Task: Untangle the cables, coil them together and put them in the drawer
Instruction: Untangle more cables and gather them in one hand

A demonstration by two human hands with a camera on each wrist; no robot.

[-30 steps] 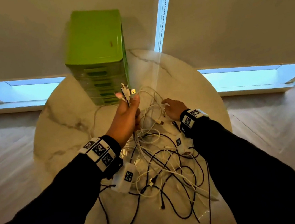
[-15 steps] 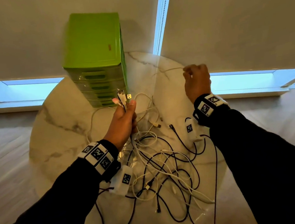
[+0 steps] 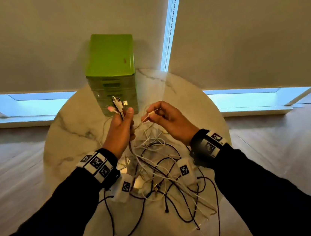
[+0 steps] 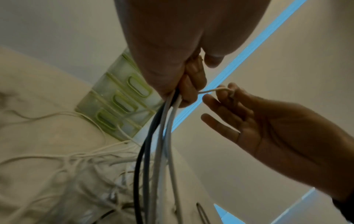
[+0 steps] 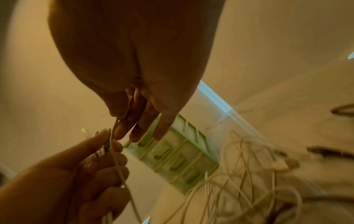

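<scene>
My left hand [image 3: 122, 126] grips a bunch of cable ends [image 3: 118, 104] upright above the table, white and black strands hanging from the fist [image 4: 162, 136]. My right hand [image 3: 162, 117] pinches the plug end of one thin white cable [image 3: 151, 114] between thumb and forefinger, close to the left hand; its other fingers are spread [image 4: 220, 121]. That strand [image 5: 116, 159] runs past the left hand's fingers [image 5: 99, 163]. A tangle of black and white cables [image 3: 164, 177] lies on the round marble table [image 3: 71, 140]. The green drawer unit [image 3: 112, 64] stands at the table's far edge, drawers closed.
Roller blinds and low windows [image 3: 37, 105] lie behind the table. Some black cable loops [image 3: 217, 208] hang over the near table edge. Wooden floor [image 3: 14, 174] surrounds the table.
My right hand, raised to the far right half a second ago, has come back left and now holds a white cable end beside the left hand. The left hand has kept its bunch.
</scene>
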